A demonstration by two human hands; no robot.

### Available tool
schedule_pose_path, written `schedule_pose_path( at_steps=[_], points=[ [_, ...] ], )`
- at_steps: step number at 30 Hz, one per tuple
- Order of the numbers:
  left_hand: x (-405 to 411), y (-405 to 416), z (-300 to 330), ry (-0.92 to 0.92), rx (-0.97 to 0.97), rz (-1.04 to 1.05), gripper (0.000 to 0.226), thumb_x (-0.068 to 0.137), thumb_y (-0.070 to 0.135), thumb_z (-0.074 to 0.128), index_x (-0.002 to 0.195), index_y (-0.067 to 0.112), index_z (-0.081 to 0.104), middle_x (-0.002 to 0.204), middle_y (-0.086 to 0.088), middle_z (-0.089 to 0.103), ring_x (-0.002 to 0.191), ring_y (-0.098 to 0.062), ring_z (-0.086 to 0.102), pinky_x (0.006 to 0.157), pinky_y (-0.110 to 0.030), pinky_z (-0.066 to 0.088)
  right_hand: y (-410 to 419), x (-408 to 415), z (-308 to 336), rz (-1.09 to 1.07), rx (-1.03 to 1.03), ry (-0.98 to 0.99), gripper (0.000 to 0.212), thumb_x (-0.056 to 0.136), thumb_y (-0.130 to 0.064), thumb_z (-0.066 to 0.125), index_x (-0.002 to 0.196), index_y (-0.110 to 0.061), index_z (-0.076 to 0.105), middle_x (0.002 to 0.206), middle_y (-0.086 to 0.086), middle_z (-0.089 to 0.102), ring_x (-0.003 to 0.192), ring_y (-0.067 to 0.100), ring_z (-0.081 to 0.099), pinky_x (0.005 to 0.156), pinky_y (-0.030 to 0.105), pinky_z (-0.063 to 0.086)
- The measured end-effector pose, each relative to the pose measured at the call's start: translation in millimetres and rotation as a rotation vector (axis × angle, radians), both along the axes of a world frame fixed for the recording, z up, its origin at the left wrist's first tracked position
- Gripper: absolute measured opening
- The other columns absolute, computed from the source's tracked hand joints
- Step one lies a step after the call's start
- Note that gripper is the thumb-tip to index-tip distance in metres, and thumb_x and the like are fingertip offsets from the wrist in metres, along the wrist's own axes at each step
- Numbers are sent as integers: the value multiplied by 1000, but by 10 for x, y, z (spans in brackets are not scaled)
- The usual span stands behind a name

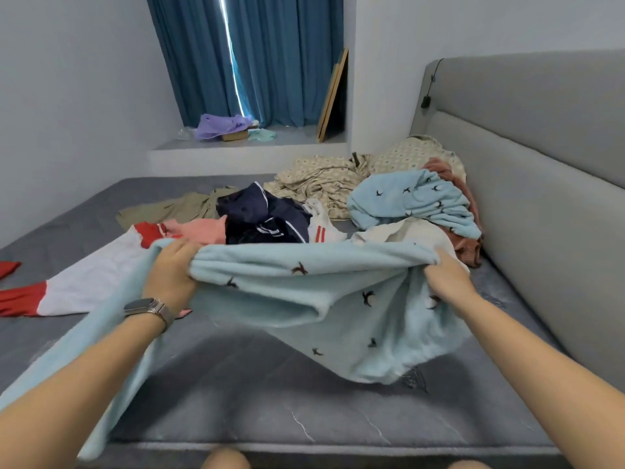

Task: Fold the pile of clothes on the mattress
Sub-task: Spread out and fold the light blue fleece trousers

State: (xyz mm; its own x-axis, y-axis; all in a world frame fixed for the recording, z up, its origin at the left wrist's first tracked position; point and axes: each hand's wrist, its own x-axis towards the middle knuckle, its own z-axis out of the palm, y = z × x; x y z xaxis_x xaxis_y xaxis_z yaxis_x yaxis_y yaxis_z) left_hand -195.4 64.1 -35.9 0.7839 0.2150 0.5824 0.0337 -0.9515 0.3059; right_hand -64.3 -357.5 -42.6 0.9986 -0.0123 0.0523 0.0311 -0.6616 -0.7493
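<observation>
A grey mattress [257, 394] fills the lower view and serves as the reference for everything else. At its far left edge, a scrap of red cloth [8, 267] is cut off by the frame, so its kind cannot be told. Just inward from it lies a white garment with red cuffs [91, 275], spread flat on the mattress. Above the mattress's near half, the left hand [170, 270], with a watch [148, 308] on its wrist, grips one bunched end of a light blue fleece garment [304, 299] printed with small dark birds; the fingers are curled into the cloth and mostly hidden by it. A long strip of the same fleece trails from that hand down past the forearm to the mattress's near left edge. The fleece is held stretched and lifted, its lower part sagging to touch the mattress on the right. Behind it, toward the mattress's middle, sits the unfolded pile: an olive piece [176, 208], a pink piece [199, 230], a navy garment with white piping [267, 218], and a white piece with red stripes [323, 228], all partly hidden by the raised fleece. The right hand [446, 282] clutches the fleece's other end, its fingertips buried in the folds. Farther back on the mattress's right side lie a beige patterned sheet [324, 184] and a second blue bird-print piece [412, 201] over something rust-coloured, against the grey headboard [541, 164].
</observation>
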Motion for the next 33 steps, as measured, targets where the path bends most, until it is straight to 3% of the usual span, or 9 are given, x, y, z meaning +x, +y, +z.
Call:
schedule_pose_path(
  at_steps=[4, 9, 16, 19, 21, 23, 28, 30, 33],
  points=[
    [92, 9, -179, 69, -43, -24, 35, 61, 19, 54, 91, 8, 67, 86, -6, 57, 83, -35, 56, 85, -55, 42, -42, 142, 6, -18, -77, -103, 23, 84, 3, 39, 101, -11, 45, 92, 14, 53, 82, 33, 49, 63, 37, 35],
    [357, 103, -471, 115, 38, 137, 33, 70, 30, 52, 99, 17, 62, 100, -9, 60, 86, -34, 56, 84, -54, 43, 28, 320, -143, -116, -461, -469, 42, 77, 8, 48, 112, -15, 52, 93, 7, 57, 94, 33, 51, 79, 44, 38],
    [88, 449, -1767, 1167, 217, 34, 62, 88, 23, 55, 144, 36, 31, 149, -7, 31, 133, -29, 38, 108, -37, 35, -47, 397, -1303, 525, -937, 469, 15, 92, -38, 50, 107, -36, 52, 128, -2, 53, 122, 24, 44, 100, 39, 36],
    [-306, 482, -2174, 1136, 25, 7, 90, 73, 48, 65, 143, 54, 8, 157, -18, 12, 143, -32, 20, 114, -35, 23, -200, 283, -1694, 614, -812, 655, 13, 85, -40, 58, 95, -33, 61, 121, -6, 64, 108, 12, 57, 90, 23, 42],
    [-484, 534, -2335, 812, -139, 188, 101, 54, 63, 71, 138, 61, 15, 152, -19, 23, 138, -38, 26, 107, -52, 28, -314, 296, -1872, 341, -644, 464, 24, 72, -47, 63, 92, -35, 57, 115, -9, 64, 110, 16, 56, 91, 30, 44],
    [-614, 543, -2408, 696, -261, 527, 128, 38, 71, 78, 147, 42, 17, 152, -19, 20, 139, -36, 22, 106, -56, 26, -368, 285, -1940, -42, -511, 196, 50, 69, -48, 76, 111, -34, 53, 128, -3, 51, 121, 25, 43, 95, 43, 40],
    [-909, 594, -2644, 1055, -171, 633, 136, 46, 54, 80, 152, 29, -3, 140, -21, 27, 126, -38, 38, 107, -43, 31, -489, 258, -2088, -327, -36, 380, 129, 52, -39, 94, 149, -18, 12, 150, 12, 33, 136, 35, 31, 110, 53, 30],
    [-918, 713, -2594, 1012, -192, 521, 111, 54, 39, 77, 150, 25, 20, 119, -17, 43, 111, -40, 50, 97, -41, 38, -521, 238, -2235, -245, 92, 386, 122, 48, -32, 97, 144, -13, 25, 141, 10, 47, 127, 32, 47, 105, 47, 40],
    [-825, 941, -2325, 981, -166, 374, 75, 71, 16, 69, 141, 15, 41, 106, -20, 56, 103, -40, 58, 88, -40, 43, -389, 133, -2193, -39, 34, 339, 60, 70, -29, 86, 122, -15, 58, 118, 8, 66, 100, 22, 59, 88, 33, 45]
  ],
)
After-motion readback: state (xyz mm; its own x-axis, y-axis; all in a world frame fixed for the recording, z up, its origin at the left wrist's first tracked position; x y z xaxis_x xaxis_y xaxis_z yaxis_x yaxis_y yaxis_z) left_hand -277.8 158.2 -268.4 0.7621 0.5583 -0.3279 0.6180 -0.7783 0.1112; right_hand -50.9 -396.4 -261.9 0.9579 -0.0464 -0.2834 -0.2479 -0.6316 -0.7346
